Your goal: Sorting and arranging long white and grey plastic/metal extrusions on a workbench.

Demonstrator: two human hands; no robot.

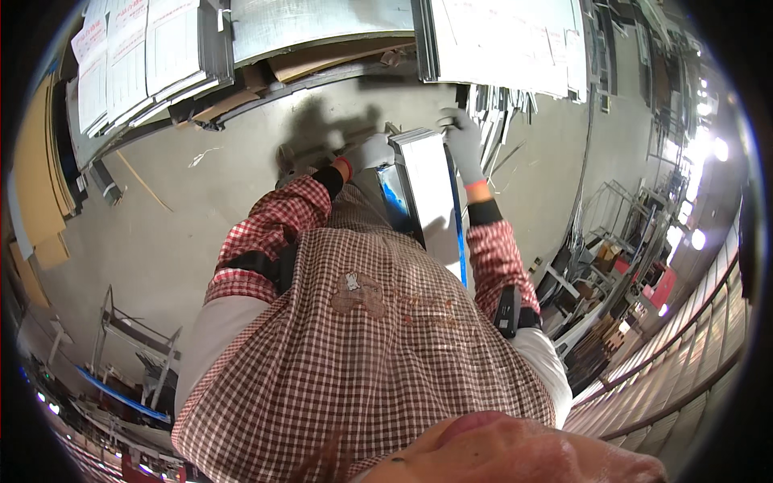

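Head view, left to right: stacked sheet panels (149, 60) with paper labels lie far left on cardboard (40, 169), resting on the grey floor (185, 217). A metal rack frame (133, 338) stands lower left.

Left hand (366, 151) — grey glove with an orange cuff, red-checked sleeve — is closed on the near left edge of a stack of long metal panels (427, 181), fingers wrapped over the top corner. The stack is held in front of the checked apron, running from chest height away toward the floor, with a pale protective film on top and a blue strip along its right edge.

Right hand (465, 141) — same kind of glove — grips the far right end of the same stack, fingers curled over the end. Both hands are on the stack, apart from each other, one on each side.

More film-covered sheets (503, 44) lie on the floor just beyond the right hand. Shelving and clutter (612, 266) fill the right side, and a railing (684, 354) curves along the lower right.
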